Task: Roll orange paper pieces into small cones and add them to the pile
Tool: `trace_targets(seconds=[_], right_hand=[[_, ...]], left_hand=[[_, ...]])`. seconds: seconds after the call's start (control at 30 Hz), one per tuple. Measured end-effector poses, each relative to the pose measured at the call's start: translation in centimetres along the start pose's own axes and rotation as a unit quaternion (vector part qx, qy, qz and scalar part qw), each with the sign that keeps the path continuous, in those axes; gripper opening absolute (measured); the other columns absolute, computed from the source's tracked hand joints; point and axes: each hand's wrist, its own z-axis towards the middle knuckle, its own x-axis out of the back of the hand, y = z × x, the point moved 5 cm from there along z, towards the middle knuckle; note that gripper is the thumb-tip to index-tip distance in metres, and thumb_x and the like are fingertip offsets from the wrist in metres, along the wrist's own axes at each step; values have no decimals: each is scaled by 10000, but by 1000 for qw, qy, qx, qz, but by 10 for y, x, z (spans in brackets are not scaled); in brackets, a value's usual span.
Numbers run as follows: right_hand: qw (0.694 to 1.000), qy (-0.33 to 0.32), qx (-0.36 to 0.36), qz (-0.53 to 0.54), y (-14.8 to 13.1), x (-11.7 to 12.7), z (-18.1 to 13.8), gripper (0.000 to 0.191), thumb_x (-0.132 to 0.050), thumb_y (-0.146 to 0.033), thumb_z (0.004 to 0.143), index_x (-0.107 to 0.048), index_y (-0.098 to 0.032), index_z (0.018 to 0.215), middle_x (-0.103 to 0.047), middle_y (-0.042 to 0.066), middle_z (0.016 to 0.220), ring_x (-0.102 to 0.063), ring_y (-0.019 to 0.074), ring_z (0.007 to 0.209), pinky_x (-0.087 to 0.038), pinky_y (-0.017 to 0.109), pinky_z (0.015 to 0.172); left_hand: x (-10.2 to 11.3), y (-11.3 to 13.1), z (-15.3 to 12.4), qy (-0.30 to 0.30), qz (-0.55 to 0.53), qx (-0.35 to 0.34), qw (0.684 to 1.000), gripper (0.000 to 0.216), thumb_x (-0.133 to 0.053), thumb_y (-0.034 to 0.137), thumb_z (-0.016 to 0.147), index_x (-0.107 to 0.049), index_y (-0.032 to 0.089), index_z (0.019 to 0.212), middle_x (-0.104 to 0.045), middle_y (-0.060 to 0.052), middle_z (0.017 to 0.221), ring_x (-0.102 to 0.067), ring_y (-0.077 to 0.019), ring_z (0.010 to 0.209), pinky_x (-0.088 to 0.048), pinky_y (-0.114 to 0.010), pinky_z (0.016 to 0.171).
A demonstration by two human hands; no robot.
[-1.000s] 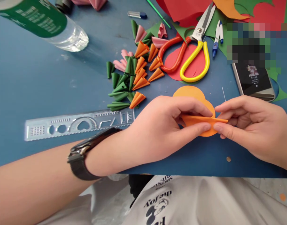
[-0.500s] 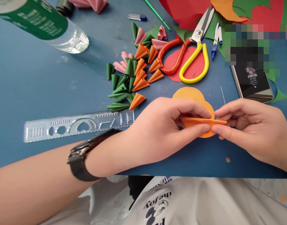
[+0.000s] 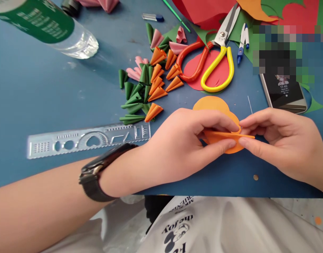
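Observation:
Between my two hands is a folded piece of orange paper [image 3: 216, 136], its narrow edge pointing right. My left hand [image 3: 182, 144], with a dark watch on the wrist, pinches it between thumb and fingers. From the other side my right hand [image 3: 277, 137] pinches the same folded paper near its right end. Beneath them on the table lie lighter orange round paper cutouts [image 3: 211, 103], partly covered by my left hand. A thin needle-like pin [image 3: 250, 104] sticks up just behind my right fingertips; its lower end is hidden.
Rolled paper cones in orange [image 3: 157, 94], green [image 3: 135, 98] and pink [image 3: 156, 38] lie left of centre. Scissors [image 3: 217, 59] rest on a red paper circle [image 3: 194, 66]. Around are a stencil ruler [image 3: 45, 146], bottle [image 3: 84, 42], pen [image 3: 240, 52] and phone [image 3: 283, 96].
My right thumb and fingers have shifted slightly on the folded orange paper, which both hands keep pinching. The whole view has moved a little; the table items otherwise stay put.

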Motion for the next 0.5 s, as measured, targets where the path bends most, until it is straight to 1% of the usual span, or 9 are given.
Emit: trace_targets(seconds=[0.1, 0.17, 0.23, 0.3, 0.37, 0.43, 0.5], right_hand=[[1000, 6, -3, 21, -1, 0, 1, 216, -909, -160, 890, -844, -282, 1056, -861, -10, 997, -838, 173, 888, -743, 293, 836], [1000, 8, -6, 23, -2, -1, 1, 221, -907, -153, 877, -849, -281, 1048, -857, -9, 970, -833, 177, 859, -741, 299, 813], [1000, 20, -14, 9, -3, -2, 1, 210, -888, -165, 892, -865, -293, 1057, -851, -8, 924, -830, 182, 821, -745, 311, 795], [999, 44, -14, -7, -5, -3, 0, 215, -868, -173, 908, -877, -307, 1077, -843, -11, 881, -828, 186, 799, -755, 330, 800], [997, 77, -5, -17, -6, -4, -2, 212, -866, -178, 913, -876, -310, 1078, -843, -10, 875, -831, 190, 804, -765, 349, 824], [994, 107, 8, -21, -8, -4, -4, 193, -871, -179, 912, -868, -307, 1055, -848, -8, 892, -835, 191, 816, -767, 356, 845], [992, 121, 14, -19, -9, -5, -4, 188, -871, -166, 912, -859, -306, 1037, -847, -13, 896, -838, 183, 822, -762, 347, 863]], left_hand=[[0, 2, 1, -16, 42, -11, 999, 66, -789, 303, 974, -796, 277, 1034, -885, -26, 1030, -832, -195, 883, -697, -321, 873], [0, 3, 3, -24, 62, -10, 998, 84, -771, 320, 951, -790, 294, 1028, -874, -31, 975, -827, -221, 857, -705, -355, 863], [-1, 3, 3, -14, 67, 1, 998, 96, -767, 304, 917, -769, 291, 1012, -865, -38, 981, -823, -231, 863, -705, -362, 848], [-1, 2, 2, 11, 46, 12, 999, 166, -776, 285, 890, -740, 281, 1051, -859, -46, 1057, -826, -233, 916, -706, -344, 849], [-3, 0, 0, 31, 2, 31, 999, 303, -786, 282, 887, -700, 267, 1176, -846, -61, 1152, -829, -235, 983, -708, -315, 854], [-7, -2, -3, 32, -42, 50, 997, 432, -790, 295, 902, -639, 249, 1304, -827, -75, 1208, -830, -227, 990, -706, -285, 831], [-9, -4, -3, 29, -75, 62, 995, 495, -793, 308, 920, -583, 237, 1363, -808, -81, 1216, -825, -210, 951, -700, -267, 781]])
